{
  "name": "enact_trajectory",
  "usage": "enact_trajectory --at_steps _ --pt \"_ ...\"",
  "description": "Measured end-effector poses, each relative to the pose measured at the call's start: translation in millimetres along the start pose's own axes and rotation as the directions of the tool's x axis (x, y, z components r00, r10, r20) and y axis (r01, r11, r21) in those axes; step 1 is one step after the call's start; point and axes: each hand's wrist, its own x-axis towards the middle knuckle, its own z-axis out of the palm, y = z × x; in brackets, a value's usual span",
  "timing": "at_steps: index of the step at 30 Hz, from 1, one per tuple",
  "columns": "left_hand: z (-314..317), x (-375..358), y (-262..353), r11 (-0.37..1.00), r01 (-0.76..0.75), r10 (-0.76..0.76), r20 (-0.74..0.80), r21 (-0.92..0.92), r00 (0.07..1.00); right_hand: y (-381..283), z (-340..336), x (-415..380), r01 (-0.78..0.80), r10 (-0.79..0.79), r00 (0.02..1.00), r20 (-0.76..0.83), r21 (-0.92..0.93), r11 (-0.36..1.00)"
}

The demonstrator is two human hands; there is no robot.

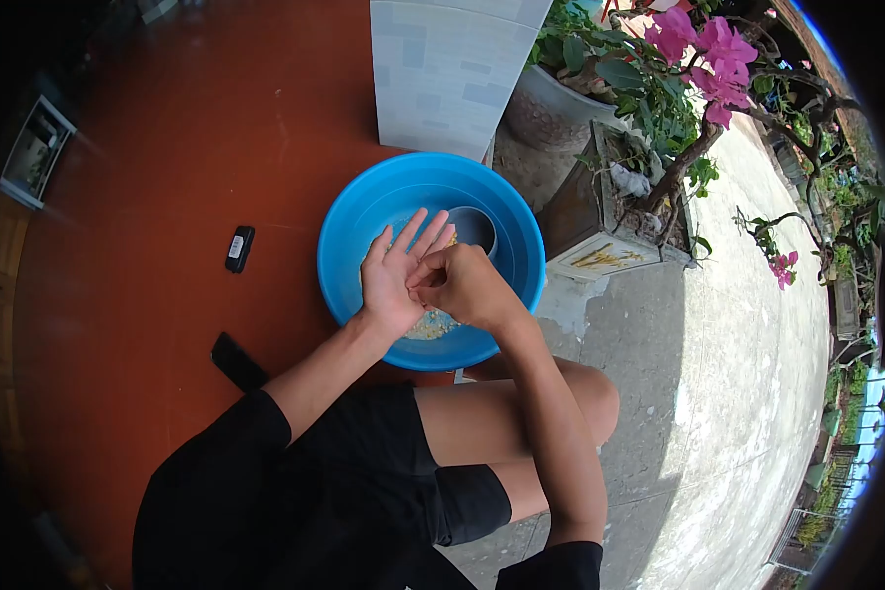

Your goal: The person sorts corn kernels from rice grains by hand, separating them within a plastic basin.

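Note:
A large blue plastic basin sits on the red floor in front of my knees. Pale yellow grains lie in its bottom, and a small metal cup stands inside near the far rim. My left hand is held flat and open above the basin, palm up, with a few grains on it. My right hand is curled, its fingertips pinched against the left palm; what it pinches is too small to tell.
A small black device and a black phone lie on the red floor to the left. A tiled pillar and planters with pink flowers stand beyond the basin. Concrete paving lies to the right.

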Motion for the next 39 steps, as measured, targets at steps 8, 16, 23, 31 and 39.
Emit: enact_trajectory --at_steps 8,16,23,31,39 --pt "-82 33 -11 0.967 0.239 -0.185 -0.393 0.093 0.901 66 54 38 0.113 -0.105 0.994 0.041 -0.391 0.913" --pt "-93 26 23 -0.528 -0.168 0.108 0.262 0.833 0.959 82 -33 61 -0.302 0.171 0.945 -0.279 -0.548 0.780" --pt "-91 17 27 -0.747 -0.094 -0.135 -0.011 0.659 0.991 86 -34 80 -0.301 0.195 0.951 -0.241 -0.573 0.762" --pt "-80 18 24 -0.736 -0.223 -0.311 -0.027 0.640 0.950 70 -44 84 -0.270 0.254 0.961 -0.109 -0.567 0.778" --pt "-96 19 2 -0.689 -0.232 -0.398 -0.091 0.687 0.913 68 -54 82 -0.271 0.258 0.961 -0.101 -0.536 0.799"
